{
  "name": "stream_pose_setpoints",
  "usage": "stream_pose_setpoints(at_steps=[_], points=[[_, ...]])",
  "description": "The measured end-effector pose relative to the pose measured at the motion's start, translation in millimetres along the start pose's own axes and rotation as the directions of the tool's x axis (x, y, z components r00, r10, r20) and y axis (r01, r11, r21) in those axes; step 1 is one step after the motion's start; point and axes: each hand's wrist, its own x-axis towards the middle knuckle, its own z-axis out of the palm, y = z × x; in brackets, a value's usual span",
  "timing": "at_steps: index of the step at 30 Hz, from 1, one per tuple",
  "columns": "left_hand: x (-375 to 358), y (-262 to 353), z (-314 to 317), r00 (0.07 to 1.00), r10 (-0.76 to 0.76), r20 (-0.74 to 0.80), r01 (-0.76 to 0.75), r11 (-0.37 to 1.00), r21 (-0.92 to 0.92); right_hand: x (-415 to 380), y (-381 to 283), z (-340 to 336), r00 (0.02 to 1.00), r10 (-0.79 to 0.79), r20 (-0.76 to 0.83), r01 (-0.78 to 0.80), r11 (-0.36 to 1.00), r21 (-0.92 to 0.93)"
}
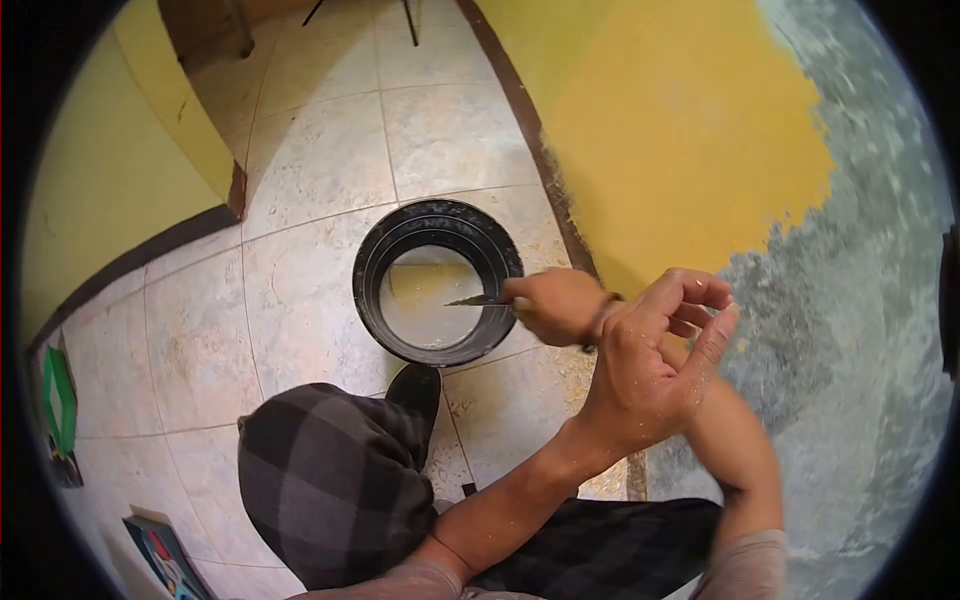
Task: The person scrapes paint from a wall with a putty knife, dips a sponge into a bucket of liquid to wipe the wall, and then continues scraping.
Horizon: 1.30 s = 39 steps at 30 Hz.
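- Your right hand (562,303) grips the blade (474,300) over the bucket (371,275), mid-frame, perhaps so drips fall inside.
- Your left hand (645,375), half curled, holds nothing visible.

Flooring: pale, marbled square tiles (310,160) with darker joints. Left wall (110,190): yellowish paint, a dark brown skirting (185,231) along its foot. Far left, on the floor: one green item (60,400) with a pale panel. Lower left: one dark-edged item (165,553), red and blue markings. Top edge: thin black legs (411,22), object above out of view.
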Motion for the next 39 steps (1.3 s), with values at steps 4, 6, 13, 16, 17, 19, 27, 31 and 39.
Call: stream_pose_setpoints(at_steps=[4,6,13,16,17,19,27,31,39], points=[[15,-10,-27,0.987,-0.008,-0.163,-0.002,0.998,-0.061,91,-29,48,0.992,0.027,0.119,0.006,0.963,-0.269],[19,-12,-38,0.983,-0.002,-0.183,-0.005,0.999,-0.038,109,-38,62,0.991,0.051,0.12,-0.013,0.955,-0.298],[21,-23,-54,0.967,-0.034,-0.251,0.027,0.999,-0.033,103,-29,76,0.998,0.06,0.035,-0.043,0.929,-0.368],[21,-29,-63,0.958,-0.084,-0.274,0.069,0.995,-0.065,89,-31,53,0.974,0.214,0.069,-0.196,0.958,-0.21],[21,-30,-67,0.943,-0.084,-0.323,0.078,0.996,-0.031,78,-28,48,0.991,0.113,-0.066,-0.122,0.98,-0.155],[23,-37,-70,0.918,-0.056,-0.394,0.053,0.998,-0.017,70,-22,44,0.962,0.265,-0.068,-0.272,0.953,-0.13],[5,-23,-34,0.983,-0.085,-0.164,0.066,0.991,-0.115,50,7,28,0.992,0.096,0.078,-0.107,0.981,0.16],[4,-29,-34,0.975,-0.114,-0.193,0.078,0.979,-0.187,50,3,24,0.968,0.189,0.164,-0.237,0.903,0.357],[20,-44,-97,0.889,-0.097,-0.448,0.065,0.994,-0.086,-53,59,-5,0.966,0.256,0.037,-0.204,0.664,0.72]])
